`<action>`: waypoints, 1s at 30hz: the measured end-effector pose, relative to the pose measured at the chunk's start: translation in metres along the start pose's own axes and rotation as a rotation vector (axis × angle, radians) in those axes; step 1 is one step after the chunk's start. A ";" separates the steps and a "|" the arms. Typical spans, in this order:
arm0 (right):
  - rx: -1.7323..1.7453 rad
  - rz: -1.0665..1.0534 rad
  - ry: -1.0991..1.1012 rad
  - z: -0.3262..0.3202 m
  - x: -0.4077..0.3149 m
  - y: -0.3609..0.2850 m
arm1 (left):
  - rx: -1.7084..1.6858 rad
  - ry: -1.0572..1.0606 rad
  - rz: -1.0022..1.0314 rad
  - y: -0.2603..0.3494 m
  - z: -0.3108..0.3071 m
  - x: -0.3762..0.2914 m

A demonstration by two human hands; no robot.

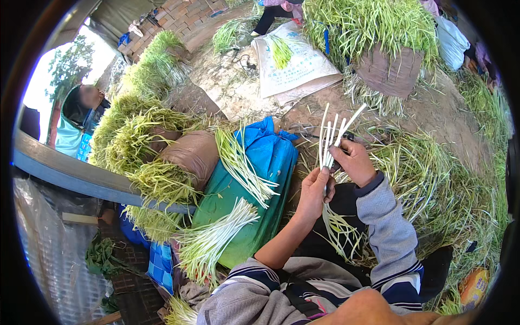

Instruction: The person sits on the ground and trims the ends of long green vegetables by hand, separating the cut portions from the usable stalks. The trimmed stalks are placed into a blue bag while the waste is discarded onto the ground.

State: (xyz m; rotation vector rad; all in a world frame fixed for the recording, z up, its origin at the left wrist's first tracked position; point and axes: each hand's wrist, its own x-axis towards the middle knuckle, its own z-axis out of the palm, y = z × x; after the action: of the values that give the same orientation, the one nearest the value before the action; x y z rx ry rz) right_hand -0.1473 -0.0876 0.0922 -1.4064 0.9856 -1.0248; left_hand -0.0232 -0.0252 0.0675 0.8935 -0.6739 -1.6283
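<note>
My left hand (316,189) grips a small bunch of long, thin vegetable stalks (327,152), white at the end pointing away from me, their yellow-green leaves hanging below the hand. Thumb and fingers of my right hand (352,159) pinch one or more of the white stalks just above. Left of my hands, a blue and green plastic-wrapped bundle (260,170) bears two loose bunches: one bunch of stalks (248,174) on its upper part, another white-stemmed bunch (227,231) across its lower left edge.
Wrapped bundles of greens (191,156) stand at left beside a metal bar (81,170). Loose leaves (426,183) cover the ground at right. Farther off lie a printed white sack (298,73) with greens on it and a large leafy bundle (390,73). Other people are partly visible at left and top.
</note>
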 end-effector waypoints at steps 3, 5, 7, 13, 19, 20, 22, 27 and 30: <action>-0.056 -0.027 0.025 0.000 -0.003 0.005 | 0.006 0.010 0.020 0.001 0.000 -0.005; -0.066 0.005 -0.001 -0.001 -0.008 0.001 | 0.004 0.019 0.069 -0.002 -0.001 -0.007; 0.023 -0.035 -0.040 -0.002 -0.012 0.002 | -0.006 -0.010 0.081 0.001 -0.001 -0.010; -0.026 -0.079 -0.059 -0.012 -0.031 -0.002 | 0.021 0.016 0.083 0.002 0.011 -0.016; -0.452 -0.319 0.204 -0.027 -0.049 -0.001 | 0.035 -0.030 0.051 -0.003 0.014 -0.019; -0.259 -0.239 0.239 -0.032 -0.051 0.000 | 0.020 -0.048 0.039 -0.002 0.015 -0.021; 0.207 -0.162 0.339 -0.052 -0.053 0.001 | 0.033 -0.064 0.035 0.000 0.016 -0.023; 0.894 -0.327 0.714 -0.096 -0.064 -0.011 | 0.058 -0.103 0.036 -0.003 0.019 -0.027; 0.966 -0.529 0.672 -0.127 -0.081 -0.007 | 0.086 -0.114 0.046 -0.005 0.022 -0.029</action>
State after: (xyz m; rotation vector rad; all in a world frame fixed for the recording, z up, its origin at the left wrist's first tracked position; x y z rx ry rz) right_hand -0.2915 -0.0451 0.0998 -0.4845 0.3947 -2.0899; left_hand -0.0410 0.0033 0.0815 0.8450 -0.8427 -1.6279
